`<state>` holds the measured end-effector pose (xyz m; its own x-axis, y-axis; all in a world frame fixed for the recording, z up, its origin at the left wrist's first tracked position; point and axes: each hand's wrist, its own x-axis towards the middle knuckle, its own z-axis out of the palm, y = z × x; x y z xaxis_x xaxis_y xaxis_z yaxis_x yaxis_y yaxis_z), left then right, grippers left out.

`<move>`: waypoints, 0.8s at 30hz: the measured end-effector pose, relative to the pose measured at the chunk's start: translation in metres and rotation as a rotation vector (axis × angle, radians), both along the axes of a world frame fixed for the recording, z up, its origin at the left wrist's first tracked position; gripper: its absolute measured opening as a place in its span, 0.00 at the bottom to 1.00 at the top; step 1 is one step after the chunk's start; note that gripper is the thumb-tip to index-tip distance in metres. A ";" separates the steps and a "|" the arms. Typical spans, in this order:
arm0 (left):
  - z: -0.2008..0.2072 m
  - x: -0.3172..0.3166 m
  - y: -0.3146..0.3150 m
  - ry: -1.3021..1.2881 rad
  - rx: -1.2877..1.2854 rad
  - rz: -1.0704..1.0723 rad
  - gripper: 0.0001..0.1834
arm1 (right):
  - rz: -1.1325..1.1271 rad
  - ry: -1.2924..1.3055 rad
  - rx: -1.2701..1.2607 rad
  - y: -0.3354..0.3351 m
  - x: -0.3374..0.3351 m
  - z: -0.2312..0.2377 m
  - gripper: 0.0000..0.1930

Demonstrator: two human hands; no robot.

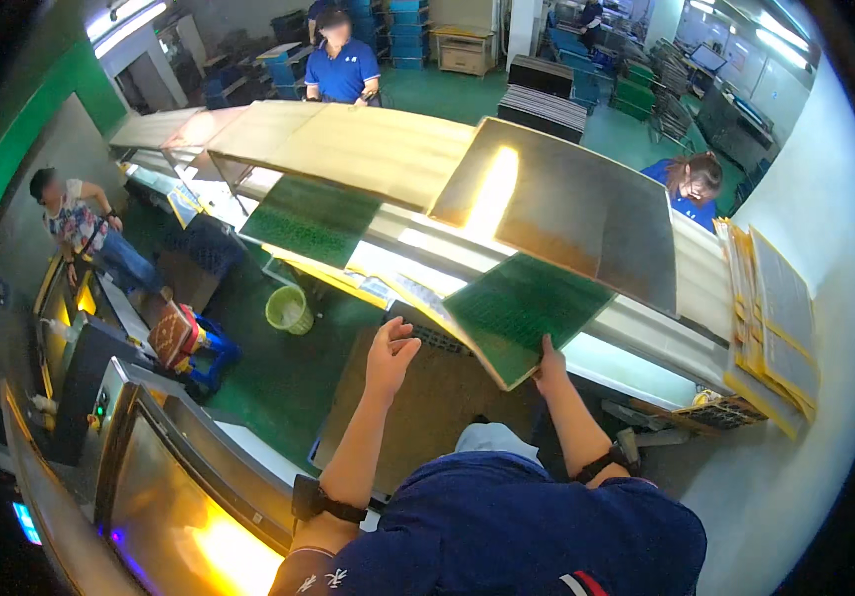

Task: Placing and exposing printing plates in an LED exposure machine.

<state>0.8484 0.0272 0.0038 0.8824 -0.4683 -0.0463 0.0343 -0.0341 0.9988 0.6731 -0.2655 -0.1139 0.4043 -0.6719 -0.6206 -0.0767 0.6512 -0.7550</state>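
A flat green panel (525, 313), like a circuit board sheet with fine patterning, slants out from under the overhead shelf. My right hand (550, 370) grips its near right corner, thumb on top. The panel's far part lies beneath the shelf's edge. To the left of the panel, my left hand (390, 356) is raised with fingers loosely bent and apart, touching nothing. Another green panel (313, 221) lies farther left along the lit bench (417, 241).
A long shelf (348, 139) with a dark board (566, 214) on it runs above the bench. Yellow-edged frames (770, 318) lean at the right wall. A machine glowing orange (184, 497) stands lower left. A green basket (289, 311) sits on the floor. Several people work nearby.
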 end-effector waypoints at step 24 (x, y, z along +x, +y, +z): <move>0.083 -0.029 -0.056 0.630 -0.544 -0.179 0.20 | 1.493 -0.173 -0.472 -0.040 -0.056 0.102 0.26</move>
